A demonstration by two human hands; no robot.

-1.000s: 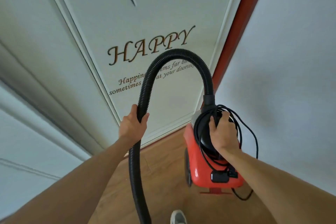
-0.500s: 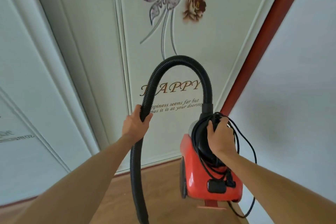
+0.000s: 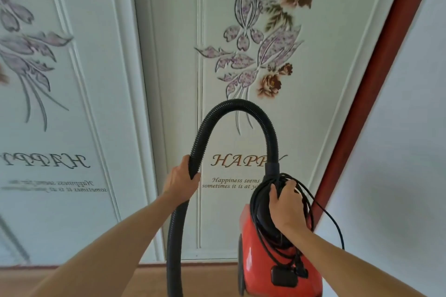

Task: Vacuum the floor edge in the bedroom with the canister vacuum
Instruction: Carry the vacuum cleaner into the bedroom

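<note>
Here we are, facing a white panelled door (image 3: 169, 55) with flower decals and the word HAPPY across it. The left hand (image 3: 179, 183) has its fingers and thumb wrapped round the black corrugated hose (image 3: 237, 106), which arches up and over to the right. The right hand (image 3: 288, 205) is curled over the top of the red canister vacuum (image 3: 255, 265), gripping it through the loops of the power cord (image 3: 335, 219); the handle itself is hidden under the hand.

The canister hangs low on the right, just beside the red-brown door frame (image 3: 376, 103), and I can't tell whether its wheels are on the wooden floor (image 3: 193, 279). This reads as positioning, with no cleaning begun: the cord is wound up, one loop dangling free, and no nozzle is in view.

To do it well, set the canister down a little back from the floor edge (image 3: 205, 261), so it doesn't block the strip to be cleaned. Free that cord fully before plugging in, or the loose loop may snag. Slide the left hand down the hose toward the nozzle for control, and avoid kinking that arch.
</note>
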